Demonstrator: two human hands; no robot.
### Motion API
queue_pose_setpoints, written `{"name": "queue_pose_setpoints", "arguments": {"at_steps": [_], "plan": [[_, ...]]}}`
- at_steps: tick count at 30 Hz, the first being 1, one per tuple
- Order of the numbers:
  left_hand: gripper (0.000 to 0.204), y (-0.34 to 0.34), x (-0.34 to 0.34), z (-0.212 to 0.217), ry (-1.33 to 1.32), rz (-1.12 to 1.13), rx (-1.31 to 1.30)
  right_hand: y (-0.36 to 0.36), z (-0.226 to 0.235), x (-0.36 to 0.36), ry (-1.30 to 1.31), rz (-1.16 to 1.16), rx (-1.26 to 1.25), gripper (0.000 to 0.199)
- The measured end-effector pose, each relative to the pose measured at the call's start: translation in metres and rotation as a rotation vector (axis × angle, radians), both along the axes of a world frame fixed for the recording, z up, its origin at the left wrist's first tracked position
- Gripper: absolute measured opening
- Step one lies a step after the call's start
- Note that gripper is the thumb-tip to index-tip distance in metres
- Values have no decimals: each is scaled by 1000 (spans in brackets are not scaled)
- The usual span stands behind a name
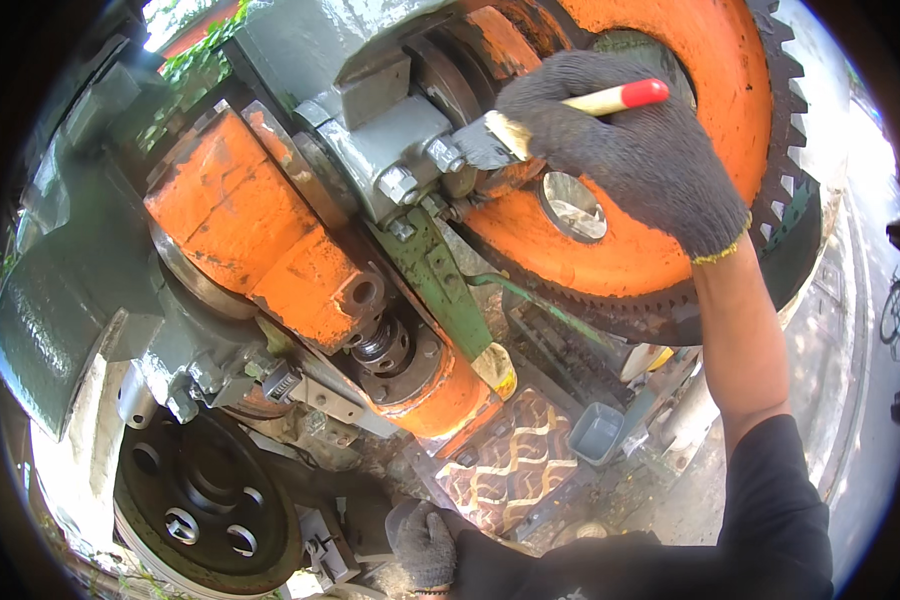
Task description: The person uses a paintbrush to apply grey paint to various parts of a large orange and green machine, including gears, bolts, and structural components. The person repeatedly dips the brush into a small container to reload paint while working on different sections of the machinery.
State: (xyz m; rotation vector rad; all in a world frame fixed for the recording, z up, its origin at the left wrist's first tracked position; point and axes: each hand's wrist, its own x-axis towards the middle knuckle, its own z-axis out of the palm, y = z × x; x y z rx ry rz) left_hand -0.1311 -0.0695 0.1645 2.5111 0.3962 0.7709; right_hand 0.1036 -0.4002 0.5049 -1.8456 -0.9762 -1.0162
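A dark sleeve was seen closest to the lens, along the lower edge, with the gloved left hand (425, 545) rested low against the machine's base beside a black pulley wheel (205, 505); whether its fingers were closed on anything could not be told. The gloved right hand (625, 150) was raised against the large orange gear wheel (690, 110), its fingers wrapped around a paintbrush (570, 108) with a pale handle and red tip. The bristles were pressed against a grey-painted bracket with bolts (410, 160), just beside the wheel's hub. An orange housing (260, 235) was set to the left of the bracket. Below, a small grey tub (597, 432) was stood near a patterned brown mat (510, 460).
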Motion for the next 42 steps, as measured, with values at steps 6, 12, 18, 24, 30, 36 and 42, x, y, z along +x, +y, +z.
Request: {"name": "queue_pose_setpoints", "arguments": {"at_steps": [6, 12, 18, 24, 30, 36, 42], "plan": [[22, 3, 1, -2, -81, 10, 51, 7, 7, 13, -793, -480, -464, 22], [21, 8, 5, -7, -65, -1, 36, 19, 20, -5, 195, -20, -67, 21], [20, 7, 10, -8, -130, -50, 93, -2, 30, -35, -80, -12, -78, 22], [23, -2, 5, 2, -130, -39, 8, -1, 1, -3, 37, 44, 42, 29], [23, -1, 7, 4, -153, -72, 13, 30, 39, -25, 219, -87, -119, 26], [23, 7, -4, -8, -122, -69, 1, 13, 34, -24, 103, 109, -108, 26], [21, 0, 0, -2, -168, -57, 20, 11, 30, -22, 71, 62, -210, 22]]}}
